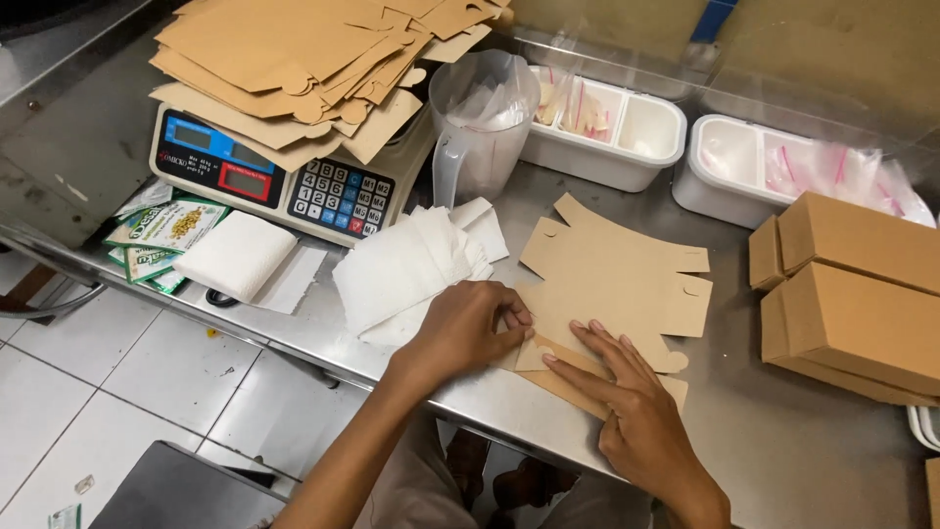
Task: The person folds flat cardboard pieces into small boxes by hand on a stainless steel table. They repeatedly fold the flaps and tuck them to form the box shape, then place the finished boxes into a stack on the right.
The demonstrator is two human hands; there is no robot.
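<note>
- the right hand (pixel 627 407) is laid flat at about 5 o'clock, fingers spread and extended, pressing down on the near edge of the flat cardboard box blank (pixel 612 284); nothing is gripped, only held down.
- the left hand (pixel 470 328) is curled at about 7 o'clock of the blank, its fingertips pinched on the blank's near-left flap — a fold appears to be in hand there.
- the crease is best kept pinned by the flat palm while the flap is turned along the scored line, so the board is not torn at the notches.
- the blank is spread on the steel table (pixel 783 441), at the middle of the view.
- a pile of white paper sheets (pixel 411 269) lies just beside it at 9 o'clock and should be kept clear of the fold.
- folded boxes (pixel 852 294) are stacked at 3 o'clock.
- farther off — a scale (pixel 284 181) under loose cardboard blanks (pixel 313 69) at 11 o'clock, a clear jug (pixel 480 122) at 12 o'clock, white trays (pixel 636 132) beyond.
</note>
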